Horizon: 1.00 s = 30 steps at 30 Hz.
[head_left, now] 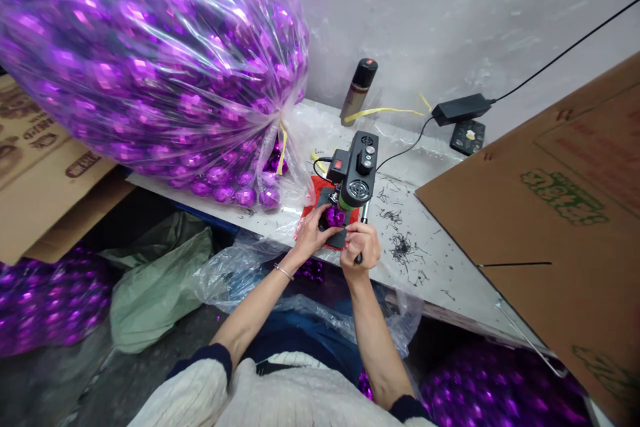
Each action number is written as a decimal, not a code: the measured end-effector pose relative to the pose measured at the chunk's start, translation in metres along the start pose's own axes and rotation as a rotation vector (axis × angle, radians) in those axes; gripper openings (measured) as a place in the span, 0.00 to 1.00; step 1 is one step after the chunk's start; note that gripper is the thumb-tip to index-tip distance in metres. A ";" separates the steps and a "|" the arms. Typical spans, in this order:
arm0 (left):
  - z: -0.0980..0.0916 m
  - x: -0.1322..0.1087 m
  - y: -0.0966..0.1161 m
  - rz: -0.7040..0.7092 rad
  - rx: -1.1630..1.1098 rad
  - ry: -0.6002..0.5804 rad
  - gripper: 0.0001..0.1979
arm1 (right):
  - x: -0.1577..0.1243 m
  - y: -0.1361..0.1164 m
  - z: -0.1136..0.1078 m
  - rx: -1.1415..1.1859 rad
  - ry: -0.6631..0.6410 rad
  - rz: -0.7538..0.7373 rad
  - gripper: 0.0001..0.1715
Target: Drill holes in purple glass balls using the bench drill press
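Note:
A small black bench machine with round vents and knobs stands on a red cloth on the table. Under its head sits a shiny purple ball. My left hand grips this ball from the left, thumb in front and fingers behind. To the right of the ball, my right hand is closed, with a dark handle end poking out below the fingers. A metal rod rises just behind that hand; whether it joins the handle is hidden.
A huge clear bag of purple balls fills the left of the table. Behind stand a spray can, a power adapter and a phone. Black scraps lie right, beside a large cardboard box.

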<state>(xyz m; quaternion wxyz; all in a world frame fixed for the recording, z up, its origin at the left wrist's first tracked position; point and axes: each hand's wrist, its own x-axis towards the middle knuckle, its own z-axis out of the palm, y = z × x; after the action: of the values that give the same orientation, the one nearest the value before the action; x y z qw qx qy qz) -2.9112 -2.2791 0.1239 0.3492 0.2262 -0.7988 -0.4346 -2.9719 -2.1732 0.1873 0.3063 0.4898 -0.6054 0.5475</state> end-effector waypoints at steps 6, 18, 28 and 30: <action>0.000 0.000 -0.002 0.006 0.021 0.008 0.27 | -0.001 0.001 0.002 0.010 0.015 -0.008 0.12; -0.001 0.004 -0.003 0.009 0.007 -0.008 0.26 | 0.001 0.002 0.008 0.025 0.044 -0.047 0.11; 0.000 0.008 -0.002 0.000 -0.021 0.010 0.27 | 0.032 -0.017 0.001 0.017 0.066 0.036 0.16; -0.004 0.002 0.001 0.004 -0.008 0.059 0.28 | 0.049 -0.028 -0.005 0.034 0.032 0.142 0.17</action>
<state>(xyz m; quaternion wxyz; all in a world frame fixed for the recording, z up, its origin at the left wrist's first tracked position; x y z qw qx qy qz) -2.9096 -2.2820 0.1268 0.3743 0.2359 -0.7869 -0.4301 -2.9632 -2.1787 0.2430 0.2681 0.4421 -0.6242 0.5857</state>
